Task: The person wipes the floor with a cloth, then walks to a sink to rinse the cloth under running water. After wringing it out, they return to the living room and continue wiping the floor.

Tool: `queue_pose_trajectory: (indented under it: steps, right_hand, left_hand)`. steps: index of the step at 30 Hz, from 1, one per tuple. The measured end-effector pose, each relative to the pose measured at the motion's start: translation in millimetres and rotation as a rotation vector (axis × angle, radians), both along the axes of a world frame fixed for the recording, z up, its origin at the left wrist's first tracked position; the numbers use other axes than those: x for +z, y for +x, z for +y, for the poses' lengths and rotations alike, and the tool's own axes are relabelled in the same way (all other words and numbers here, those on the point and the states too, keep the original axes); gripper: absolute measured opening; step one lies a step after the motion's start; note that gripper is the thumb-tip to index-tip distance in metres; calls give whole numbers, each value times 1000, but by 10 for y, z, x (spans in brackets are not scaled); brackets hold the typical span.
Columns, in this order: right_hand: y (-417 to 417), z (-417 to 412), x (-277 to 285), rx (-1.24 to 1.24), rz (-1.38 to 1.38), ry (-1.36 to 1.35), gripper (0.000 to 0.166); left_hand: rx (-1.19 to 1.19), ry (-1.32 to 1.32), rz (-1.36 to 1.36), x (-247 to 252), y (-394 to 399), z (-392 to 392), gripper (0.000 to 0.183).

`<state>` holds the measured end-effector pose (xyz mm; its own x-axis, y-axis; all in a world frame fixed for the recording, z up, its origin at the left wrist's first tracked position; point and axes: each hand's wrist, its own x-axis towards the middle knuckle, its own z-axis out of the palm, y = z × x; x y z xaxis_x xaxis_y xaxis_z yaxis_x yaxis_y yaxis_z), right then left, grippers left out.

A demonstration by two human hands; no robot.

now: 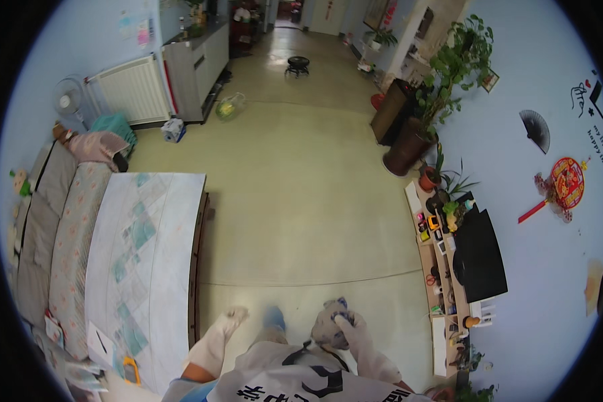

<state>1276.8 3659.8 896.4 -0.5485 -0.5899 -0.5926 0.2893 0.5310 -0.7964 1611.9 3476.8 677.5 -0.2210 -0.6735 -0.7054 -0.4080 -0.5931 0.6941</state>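
Note:
My right hand (pixel 350 325), in a pale glove or long cuff, grips a crumpled greyish cloth (pixel 325 329) with dark blue patches, in front of my body. A dark strap or edge shows just below the cloth. My left hand (pixel 235 315), covered the same way, hangs beside the right edge of the table and is blurred. Nothing can be made out in it, and its fingers are too smeared to judge. Between the two hands a foot in blue footwear (pixel 274 317) stands on the pale floor (pixel 306 201).
A table (pixel 166 231) with a patterned cover stands left, before a sofa (pixel 75 211). Along the right wall runs a low TV cabinet (pixel 439 352) with a television (pixel 482 256) and small items. Ahead are a wheeled stool (pixel 297 64), a bagged round object (pixel 227 108) and a tall plant pot (pixel 409 145).

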Motion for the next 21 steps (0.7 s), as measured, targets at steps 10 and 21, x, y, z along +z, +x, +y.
queue_pose_trajectory:
  steps: [10,21]
  right_hand:
    - [-1887,-2554,-6,88,126,-215,52]
    - [-4245,-5776,191,496,210,104,70]
  left_hand:
    - [-428,-128,437,1676,-3457,-3021,30]
    - [-50,-99,180,769,-3805,-5249,41]
